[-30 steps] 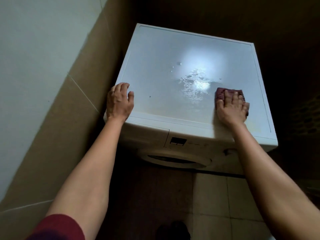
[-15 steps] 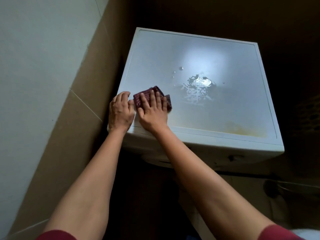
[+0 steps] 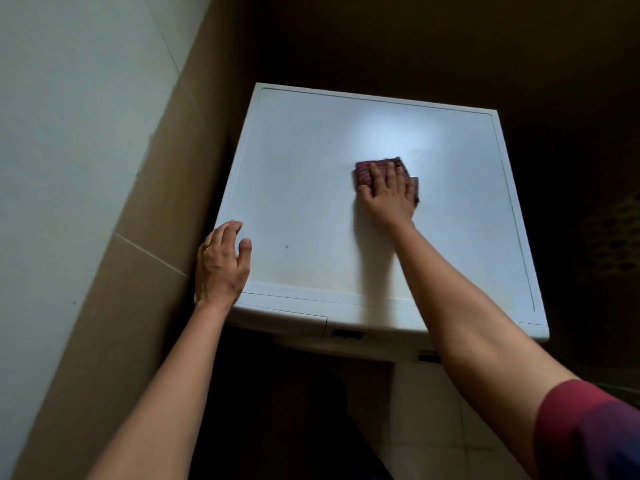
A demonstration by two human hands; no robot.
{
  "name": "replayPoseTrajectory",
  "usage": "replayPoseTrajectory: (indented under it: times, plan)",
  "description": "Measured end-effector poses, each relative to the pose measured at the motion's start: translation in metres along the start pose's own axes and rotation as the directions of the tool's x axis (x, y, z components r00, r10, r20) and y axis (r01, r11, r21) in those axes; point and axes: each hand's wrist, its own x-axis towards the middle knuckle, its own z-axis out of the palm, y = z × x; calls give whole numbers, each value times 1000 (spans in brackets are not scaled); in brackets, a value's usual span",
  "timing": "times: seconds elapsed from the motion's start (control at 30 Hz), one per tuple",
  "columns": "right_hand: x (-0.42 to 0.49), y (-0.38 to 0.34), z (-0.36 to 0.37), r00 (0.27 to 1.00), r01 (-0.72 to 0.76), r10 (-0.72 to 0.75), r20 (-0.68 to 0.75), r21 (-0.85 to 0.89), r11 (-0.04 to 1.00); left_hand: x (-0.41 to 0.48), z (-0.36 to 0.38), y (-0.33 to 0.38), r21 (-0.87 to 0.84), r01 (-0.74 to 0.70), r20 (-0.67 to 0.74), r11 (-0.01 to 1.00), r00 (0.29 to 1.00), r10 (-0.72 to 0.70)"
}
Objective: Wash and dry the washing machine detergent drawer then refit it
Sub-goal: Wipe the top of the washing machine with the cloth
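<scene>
Since half a second ago our right hand [image 3: 386,197] has swept the dark red cloth [image 3: 363,172] away from the front left corner, where it lay just beside our left hand [image 3: 221,263], to the middle of the washing machine [image 3: 304,188] top, a little toward the back. The puddle and drops that glistened there no longer show. The white top now looks smooth, with only a bright patch of reflected light just behind the cloth. Our right fingers [image 3: 389,173] lie straight and slightly apart, flat on the cloth, pressing it against the top. The cloth shows past the fingertips and at the hand's right side. Our left hand has kept its place at the front left corner, palm down on the top's edge. Its fingers are loosely curved and close together, with the thumb held apart, clamped on nothing, and a thin ring [image 3: 206,247] sits on one finger. The detergent drawer [image 3: 280,318] sits in its slot at the left of the machine's front panel, just below and to the right of our left wrist. Its face seems flush with the panel, though the blur keeps us from being sure. The tiled wall [image 3: 69,150] runs close along the machine's left side, pale floor [image 3: 433,431] tiles show below the front, and a red sleeve [image 3: 588,431] covers our right upper arm.
</scene>
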Motion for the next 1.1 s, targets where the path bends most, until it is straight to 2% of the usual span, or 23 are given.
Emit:
replayPoseTrajectory:
  times: [0.2, 0.37, 0.43, 0.57, 0.77, 0.97, 1.1]
  plan:
    - [-19, 82, -16, 968, -241, 238, -77, -23, 970, 1, -1, 6, 25, 10, 1, 1000, 1000, -10]
    - [-64, 76, 11, 936, -327, 323, -139, -4, 945, 20, 0, 13, -6, 29, -22, 1000, 999, -29]
    - [-73, 56, 21, 953, -272, 270, -139, 7, 962, 33, 6, 15, -24, 19, -23, 1000, 1000, -20]
    - [-81, 0, 42, 986, -56, 58, -157, 18, 998, 61, 20, 23, -45, -44, -25, 998, 999, 43]
    - [-77, -87, 65, 963, 261, -256, -82, 68, 963, 110, 35, 21, -39, -88, -63, 995, 994, 85]
    - [-11, -103, 52, 945, 328, -328, 9, -43, 944, 154, 40, 18, -47, -124, -17, 991, 992, 123]
    - [39, -79, 28, 978, 204, -205, -45, -28, 979, 177, 48, 14, -35, -153, 10, 988, 988, 154]
